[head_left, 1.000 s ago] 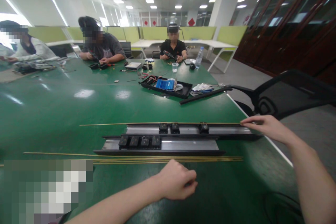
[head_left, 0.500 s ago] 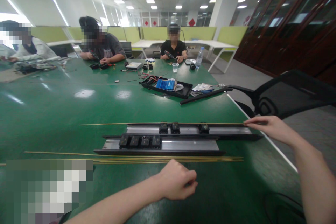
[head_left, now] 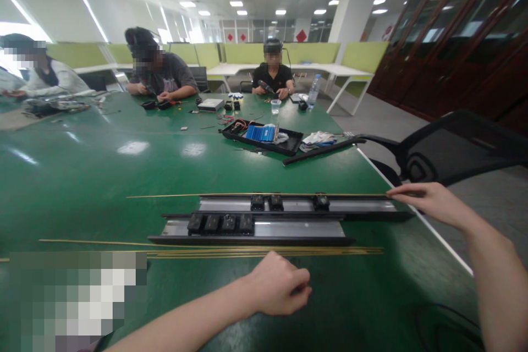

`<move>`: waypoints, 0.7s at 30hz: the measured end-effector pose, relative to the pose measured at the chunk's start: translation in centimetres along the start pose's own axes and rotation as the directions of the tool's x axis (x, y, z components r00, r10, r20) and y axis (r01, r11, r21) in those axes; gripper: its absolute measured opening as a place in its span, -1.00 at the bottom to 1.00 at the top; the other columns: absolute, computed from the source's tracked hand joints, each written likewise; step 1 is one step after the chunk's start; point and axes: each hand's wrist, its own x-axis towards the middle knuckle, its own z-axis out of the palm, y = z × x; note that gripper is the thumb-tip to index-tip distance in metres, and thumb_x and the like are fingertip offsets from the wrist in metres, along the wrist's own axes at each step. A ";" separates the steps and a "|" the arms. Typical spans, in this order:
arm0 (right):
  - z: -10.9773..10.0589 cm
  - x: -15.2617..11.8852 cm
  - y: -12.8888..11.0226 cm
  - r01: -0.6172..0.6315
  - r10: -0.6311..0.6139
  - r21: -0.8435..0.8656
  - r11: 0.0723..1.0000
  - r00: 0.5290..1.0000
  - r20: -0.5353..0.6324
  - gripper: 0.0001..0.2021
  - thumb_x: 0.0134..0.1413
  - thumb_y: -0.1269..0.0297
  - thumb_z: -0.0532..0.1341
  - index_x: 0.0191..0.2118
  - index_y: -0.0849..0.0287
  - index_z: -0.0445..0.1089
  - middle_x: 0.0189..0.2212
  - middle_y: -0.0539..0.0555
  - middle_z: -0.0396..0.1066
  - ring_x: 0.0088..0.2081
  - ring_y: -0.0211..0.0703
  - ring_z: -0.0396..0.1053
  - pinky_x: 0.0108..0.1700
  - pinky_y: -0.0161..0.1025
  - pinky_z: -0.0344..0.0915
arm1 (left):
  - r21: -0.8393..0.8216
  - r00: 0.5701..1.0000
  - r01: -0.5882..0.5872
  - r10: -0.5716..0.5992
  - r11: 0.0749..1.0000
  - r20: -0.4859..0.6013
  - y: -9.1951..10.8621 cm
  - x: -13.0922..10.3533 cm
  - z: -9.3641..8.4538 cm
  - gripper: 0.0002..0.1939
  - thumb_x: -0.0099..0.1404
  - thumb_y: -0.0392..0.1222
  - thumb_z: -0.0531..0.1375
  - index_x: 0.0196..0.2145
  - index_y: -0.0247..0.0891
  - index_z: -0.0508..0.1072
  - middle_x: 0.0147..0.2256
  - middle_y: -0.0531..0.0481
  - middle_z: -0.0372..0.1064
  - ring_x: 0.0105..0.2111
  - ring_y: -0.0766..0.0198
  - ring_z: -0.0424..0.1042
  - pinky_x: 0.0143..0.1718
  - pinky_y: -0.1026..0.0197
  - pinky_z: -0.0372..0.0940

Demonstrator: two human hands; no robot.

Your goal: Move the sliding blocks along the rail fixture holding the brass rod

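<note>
At the right table edge, my right hand [head_left: 427, 203] pinches the end of a thin brass rod [head_left: 231, 194], which lies along the far edge of the rear metal channel [head_left: 297, 203]. Three black blocks [head_left: 321, 202] sit in that channel. The front channel [head_left: 299, 227] holds several black blocks [head_left: 212, 224] grouped toward its left. In front of it lie several loose brass rods [head_left: 264, 253]. My left hand [head_left: 282, 284] rests curled just in front of these rods, its fingers folded; whether anything is inside is hidden.
Beyond the channels, a black tray [head_left: 289, 143] holds a blue finned part [head_left: 260, 132], beside gloves [head_left: 319, 140] and a black bar [head_left: 319, 152]. A chair [head_left: 457, 146] stands at the right. Three people sit across the green table [head_left: 103, 170]. A bottle [head_left: 314, 91] stands far back.
My right hand has shifted very slightly to the right, still at the rod's end. My left hand looks unmoved.
</note>
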 end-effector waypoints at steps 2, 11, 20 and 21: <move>0.0 0.0 0.2 0.003 -0.003 -0.003 1.000 1.000 0.003 -0.54 -0.11 -0.16 0.33 -0.22 0.09 0.68 -0.13 0.16 0.63 -0.04 0.22 0.52 0.06 0.01 0.38 | -0.003 1.000 -0.001 0.001 1.000 -0.004 0.0 0.0 0.1 -0.80 0.35 -0.12 0.18 -0.42 -0.19 0.34 -0.54 0.08 0.46 -0.56 0.29 0.44 -0.57 0.25 -0.06; -0.2 0.1 0.8 -0.017 0.016 -0.037 0.999 1.000 -0.025 -0.56 -0.07 -0.13 0.31 -0.21 0.09 0.66 -0.14 0.12 0.63 -0.08 0.17 0.53 0.04 -0.04 0.38 | -0.004 1.000 -0.004 0.004 1.000 -0.020 0.0 0.0 0.1 -0.81 0.35 -0.12 0.18 -0.42 -0.19 0.34 -0.54 0.10 0.46 -0.57 0.30 0.43 -0.57 0.23 -0.09; -0.4 0.0 0.8 -0.012 0.007 -0.081 0.997 0.998 -0.060 -0.57 -0.13 -0.15 0.32 -0.27 0.09 0.65 -0.20 0.12 0.63 -0.14 0.16 0.54 -0.02 -0.04 0.39 | -0.011 1.000 -0.006 0.006 1.000 -0.016 0.0 0.0 0.3 -0.80 0.36 -0.12 0.17 -0.42 -0.19 0.33 -0.54 0.10 0.47 -0.56 0.30 0.43 -0.57 0.23 -0.10; -0.4 -0.1 0.8 -0.008 0.003 -0.084 0.996 0.998 -0.063 -0.57 -0.12 -0.15 0.32 -0.27 0.10 0.65 -0.21 0.13 0.63 -0.15 0.15 0.54 -0.04 -0.05 0.39 | -0.009 1.000 -0.006 0.006 1.000 -0.016 0.0 -0.1 0.3 -0.80 0.36 -0.12 0.17 -0.42 -0.19 0.33 -0.54 0.10 0.47 -0.56 0.30 0.44 -0.57 0.23 -0.10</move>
